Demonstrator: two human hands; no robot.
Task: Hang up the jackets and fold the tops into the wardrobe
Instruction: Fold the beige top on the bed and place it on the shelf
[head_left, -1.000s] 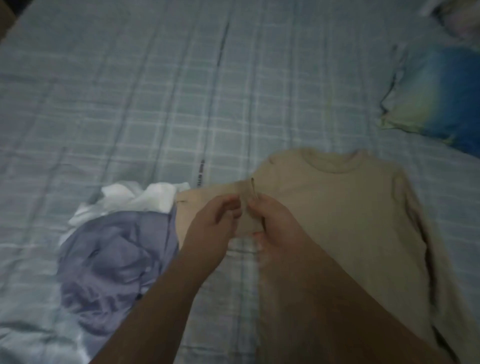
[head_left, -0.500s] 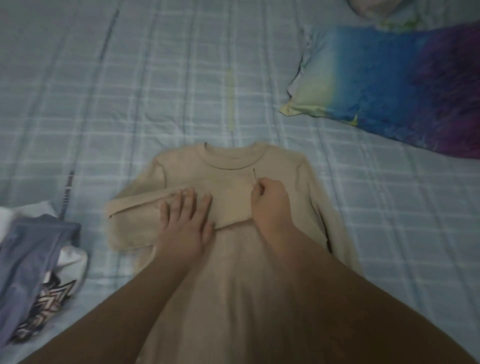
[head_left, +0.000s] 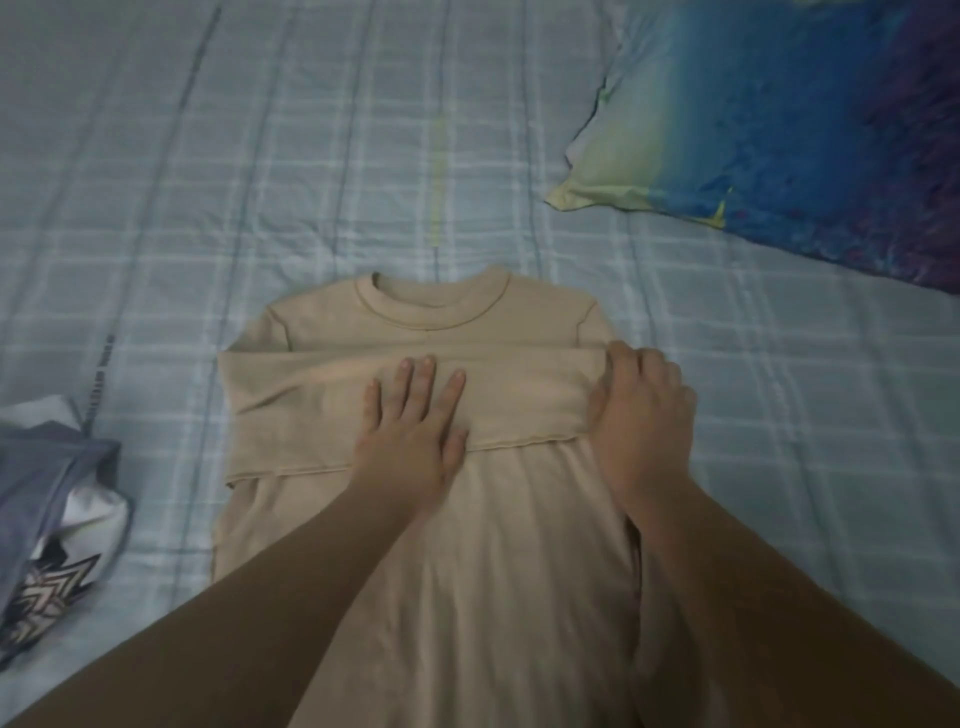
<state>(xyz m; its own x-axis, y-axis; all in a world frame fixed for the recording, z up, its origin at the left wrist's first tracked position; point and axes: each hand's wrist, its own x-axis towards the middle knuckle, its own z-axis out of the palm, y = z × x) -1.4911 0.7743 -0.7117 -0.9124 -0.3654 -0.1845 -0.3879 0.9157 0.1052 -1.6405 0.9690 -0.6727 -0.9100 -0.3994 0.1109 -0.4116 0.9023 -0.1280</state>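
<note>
Currently the beige long-sleeved top (head_left: 431, 571) lies flat in the middle of the bed (head_left: 208, 182), collar toward the far edge, with its sleeves folded across the chest. The left hand (head_left: 410, 441) rests flat on the sleeve band, fingers straight, holding nothing. The right hand (head_left: 641, 410) curls over the fold at the right shoulder and grips the cloth there. To fold well, press the band flat, square both side edges, then smooth outward before bringing the hem up. No garment label shows. A dark printed mark (head_left: 105, 353) on the bed is too small to read.
</note>
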